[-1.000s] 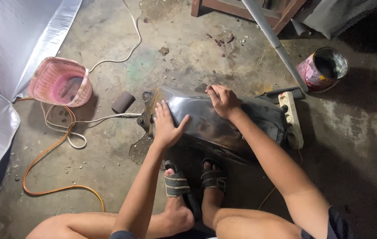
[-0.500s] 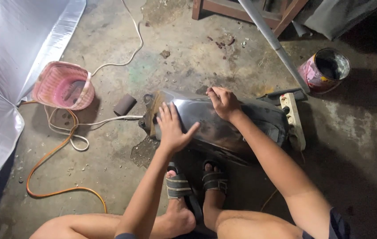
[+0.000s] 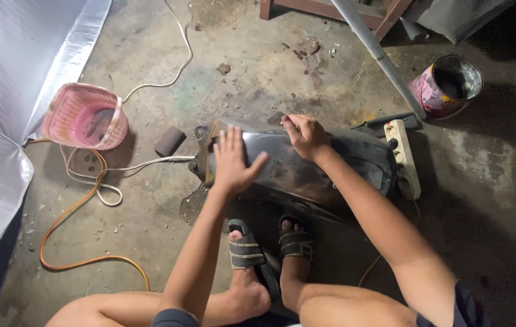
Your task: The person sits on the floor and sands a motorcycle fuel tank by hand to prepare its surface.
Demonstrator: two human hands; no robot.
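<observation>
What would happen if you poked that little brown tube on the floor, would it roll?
Probably yes: the brown tube looks round and lies on its side on the concrete floor. It likely wouldn't go far, since the floor looks rough and gritty. It seems small, so probably light.

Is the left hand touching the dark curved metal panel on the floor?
Touching. The head view shows the left hand pressed flat, fingers spread, on the dark curved metal panel, with no gap visible under the palm.
</observation>
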